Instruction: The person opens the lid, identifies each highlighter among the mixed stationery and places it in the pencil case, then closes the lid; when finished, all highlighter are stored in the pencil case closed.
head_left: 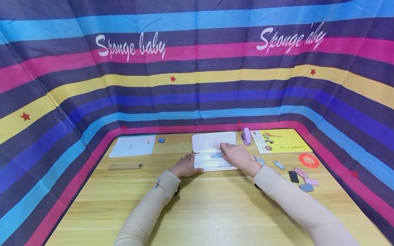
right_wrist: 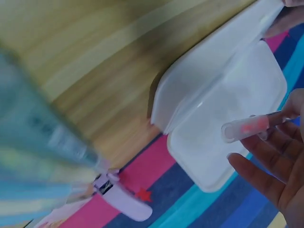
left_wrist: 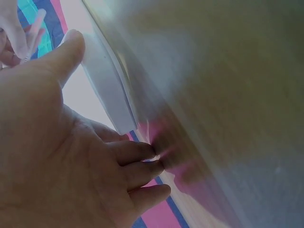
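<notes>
A white pencil case [head_left: 201, 141] lies open on the table, its lid laid back toward the curtain. Something long and pale blue [head_left: 215, 155] is inside; its kind is unclear. My left hand [head_left: 184, 165] rests against the case's left end, thumb along the near edge, other fingers loosely extended beside it. Over the case, my right hand [head_left: 237, 155] pinches a slim translucent tube [right_wrist: 247, 128] with a pink part inside. It looks like a pen, partly hidden by the fingers. In the right wrist view, the tube hangs in front of the lid.
Left of the case lie a pale folder [head_left: 132, 146], a wooden ruler [head_left: 125, 166] and a small blue sharpener-like piece [head_left: 161, 140]. A purple stapler [head_left: 246, 136], yellow book [head_left: 283, 140], orange ring [head_left: 309, 160], black block [head_left: 293, 176] and several small eraser-like blocks [head_left: 306, 187] lie right.
</notes>
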Demonstrator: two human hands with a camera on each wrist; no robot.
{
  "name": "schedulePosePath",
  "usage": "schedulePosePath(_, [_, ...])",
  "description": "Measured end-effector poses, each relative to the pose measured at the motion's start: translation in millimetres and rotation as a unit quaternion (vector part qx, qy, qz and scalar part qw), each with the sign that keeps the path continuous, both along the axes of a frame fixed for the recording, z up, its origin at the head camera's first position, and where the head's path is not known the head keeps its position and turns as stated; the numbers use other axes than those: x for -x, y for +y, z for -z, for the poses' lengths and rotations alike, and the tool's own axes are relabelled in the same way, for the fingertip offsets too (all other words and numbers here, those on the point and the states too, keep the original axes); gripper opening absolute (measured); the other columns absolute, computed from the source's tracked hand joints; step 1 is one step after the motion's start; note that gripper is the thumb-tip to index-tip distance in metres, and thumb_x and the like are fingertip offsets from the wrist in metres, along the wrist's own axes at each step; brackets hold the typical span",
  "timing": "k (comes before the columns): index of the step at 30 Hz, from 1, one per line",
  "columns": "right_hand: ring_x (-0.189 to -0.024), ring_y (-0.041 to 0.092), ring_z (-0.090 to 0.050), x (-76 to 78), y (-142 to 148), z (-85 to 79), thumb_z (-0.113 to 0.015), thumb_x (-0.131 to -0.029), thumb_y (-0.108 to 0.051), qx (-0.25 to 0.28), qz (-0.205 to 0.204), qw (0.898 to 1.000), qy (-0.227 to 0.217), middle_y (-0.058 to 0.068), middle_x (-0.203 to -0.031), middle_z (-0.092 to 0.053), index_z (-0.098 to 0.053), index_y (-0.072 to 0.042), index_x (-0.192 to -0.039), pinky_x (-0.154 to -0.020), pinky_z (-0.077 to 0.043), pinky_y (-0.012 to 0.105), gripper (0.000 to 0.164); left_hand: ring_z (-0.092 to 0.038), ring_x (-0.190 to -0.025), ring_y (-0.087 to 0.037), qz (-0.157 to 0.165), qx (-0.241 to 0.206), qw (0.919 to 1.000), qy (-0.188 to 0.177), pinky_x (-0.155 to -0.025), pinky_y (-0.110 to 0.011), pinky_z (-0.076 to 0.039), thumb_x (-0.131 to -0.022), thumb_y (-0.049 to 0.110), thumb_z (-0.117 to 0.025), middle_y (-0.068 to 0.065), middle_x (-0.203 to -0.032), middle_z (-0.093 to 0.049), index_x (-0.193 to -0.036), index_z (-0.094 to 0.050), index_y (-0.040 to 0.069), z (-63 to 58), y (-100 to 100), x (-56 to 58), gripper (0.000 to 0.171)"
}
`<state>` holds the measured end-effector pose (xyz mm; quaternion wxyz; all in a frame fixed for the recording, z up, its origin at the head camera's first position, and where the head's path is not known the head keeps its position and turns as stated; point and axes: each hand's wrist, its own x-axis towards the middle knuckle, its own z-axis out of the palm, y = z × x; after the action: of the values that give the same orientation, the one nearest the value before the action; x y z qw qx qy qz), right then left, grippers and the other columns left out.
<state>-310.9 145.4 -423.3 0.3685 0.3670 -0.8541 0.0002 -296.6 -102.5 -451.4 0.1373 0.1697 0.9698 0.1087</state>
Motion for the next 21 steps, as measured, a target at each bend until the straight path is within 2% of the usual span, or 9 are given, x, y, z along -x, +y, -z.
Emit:
schedulePosePath(4, [-0.045, 0.013, -0.043, 4.0, -8, 6.1, -0.055, -0.080, -0.022, -0.027, 0.001, 0.999, -0.028, 0.000, -0.063, -0.046, -0.051, -0.008, -0.087, -0.031, -0.032, 0.027, 0.016, -0.006, -0.129, -0.029, -0.001, 0.004, 1.0000, 0.004, -0.103, -0.042, -0.008, -0.075, 0.069, -0.036, -0.019, -0.142, -0.005, -0.138, -0.001, 0.001, 3.1, 0, 1.9, 0.100])
schedulePosePath(9, [-0.065, 0.019, -0.052, 6.8, -16, 12.9, -0.059, -0.076, -0.022, -0.053, 0.004, 0.997, -0.049, 0.004, -0.079, -0.053, -0.053, -0.008, -0.092, -0.048, -0.043, 0.031, 0.022, -0.007, -0.128, -0.030, -0.002, 0.004, 1.0000, 0.005, -0.103, -0.042, -0.008, -0.074, 0.071, -0.035, -0.020, -0.142, -0.006, -0.138, -0.001, 0.001, 5.0, 0, 3.3, 0.101])
schedulePosePath(11, [-0.069, 0.020, -0.053, 7.2, -18, 15.2, -0.059, -0.076, -0.022, -0.063, 0.008, 0.997, -0.053, 0.005, -0.083, -0.054, -0.054, -0.008, -0.093, -0.052, -0.044, 0.032, 0.023, -0.007, -0.129, -0.029, -0.003, 0.005, 1.0000, 0.004, -0.103, -0.042, -0.008, -0.074, 0.071, -0.035, -0.019, -0.142, -0.006, -0.138, -0.001, 0.001, 5.3, 0, 3.6, 0.101])
schedulePosePath(21, [-0.071, 0.019, -0.052, 6.7, -28, 23.3, -0.046, -0.083, -0.014, -0.108, 0.032, 0.990, -0.086, 0.005, -0.088, -0.054, -0.054, -0.008, -0.097, -0.050, -0.043, 0.030, 0.017, -0.005, -0.129, -0.029, -0.004, 0.011, 0.9999, 0.003, -0.103, -0.041, -0.006, -0.075, 0.070, -0.034, -0.019, -0.142, -0.004, -0.139, 0.000, 0.002, 5.5, 1, 3.1, 0.099])
